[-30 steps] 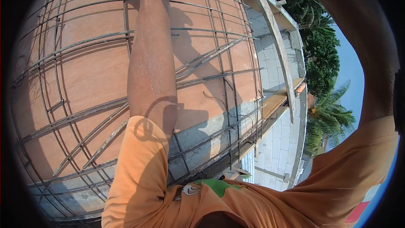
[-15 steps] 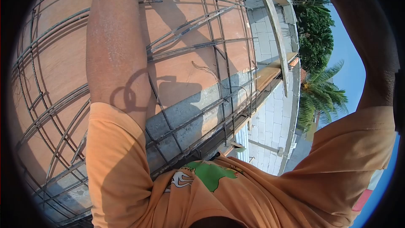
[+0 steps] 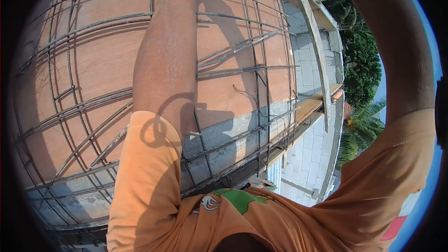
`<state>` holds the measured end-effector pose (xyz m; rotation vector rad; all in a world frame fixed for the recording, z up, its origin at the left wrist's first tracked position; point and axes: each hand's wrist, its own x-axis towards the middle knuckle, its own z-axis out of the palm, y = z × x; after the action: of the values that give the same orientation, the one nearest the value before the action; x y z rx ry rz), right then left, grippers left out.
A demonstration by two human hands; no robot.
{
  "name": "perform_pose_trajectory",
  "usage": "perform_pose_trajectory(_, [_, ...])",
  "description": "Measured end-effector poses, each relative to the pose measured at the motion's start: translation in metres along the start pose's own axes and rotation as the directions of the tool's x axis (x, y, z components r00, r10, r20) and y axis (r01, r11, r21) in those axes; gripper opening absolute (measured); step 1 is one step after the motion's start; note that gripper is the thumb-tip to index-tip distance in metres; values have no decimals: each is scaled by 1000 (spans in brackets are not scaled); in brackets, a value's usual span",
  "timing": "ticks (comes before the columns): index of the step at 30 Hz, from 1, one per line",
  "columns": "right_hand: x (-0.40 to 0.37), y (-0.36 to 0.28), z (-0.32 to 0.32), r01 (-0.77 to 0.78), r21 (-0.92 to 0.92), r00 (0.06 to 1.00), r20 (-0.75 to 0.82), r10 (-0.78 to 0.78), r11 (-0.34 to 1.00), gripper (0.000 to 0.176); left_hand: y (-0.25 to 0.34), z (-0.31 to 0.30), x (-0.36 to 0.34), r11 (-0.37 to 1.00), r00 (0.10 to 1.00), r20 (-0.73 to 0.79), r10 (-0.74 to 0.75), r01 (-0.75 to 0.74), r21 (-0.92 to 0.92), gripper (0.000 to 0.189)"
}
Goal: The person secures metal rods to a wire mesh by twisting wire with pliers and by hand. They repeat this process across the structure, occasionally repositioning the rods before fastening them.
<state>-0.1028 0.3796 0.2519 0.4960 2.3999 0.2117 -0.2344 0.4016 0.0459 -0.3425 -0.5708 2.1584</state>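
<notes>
My left forearm (image 3: 170, 46) stretches up past the top edge, in front of a grid of steel rebar (image 3: 228, 72). The left hand lies beyond the frame, so what it touches is hidden. My right arm (image 3: 408, 60) is raised along the right side, and its hand is out of view too. Behind the bars stands a reddish-brown plywood panel (image 3: 107, 67), with shadows of an arm and bars across it. A thin bent wire (image 3: 243, 92) hangs among the bars.
A grey concrete strip (image 3: 210, 136) runs below the panel. To the right are a white block wall (image 3: 303, 170), a long wooden plank (image 3: 318, 49) and a timber board (image 3: 309, 107). Trees and a palm (image 3: 357, 142) stand farther off.
The view has shifted, so the rebar, panel and wall sit farther right and lower. My left forearm now appears farther right; the right arm fills more of the upper right edge.
</notes>
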Motion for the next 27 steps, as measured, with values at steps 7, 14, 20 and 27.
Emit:
perform_pose_trajectory(7, [-2,-1,0,-18,-8,1000,-2,18,1000,25,1,9,0,1000,1000,5,0,0,-5,54])
perform_pose_trajectory(14, [-4,-2,-5,-8,12,999,-36,8,1000,25,2,15,-2,1000,1000,26,-14,14,1,53])
perform_pose_trajectory(20, [-3,-3,-10,4,-43,996,-92,-8,999,26,-6,17,-12,1000,999,48,-10,9,2,53])
perform_pose_trajectory(27, [3,2,9,0,-386,949,-291,-121,923,26,3,23,-3,1000,999,42,-8,7,20,52])
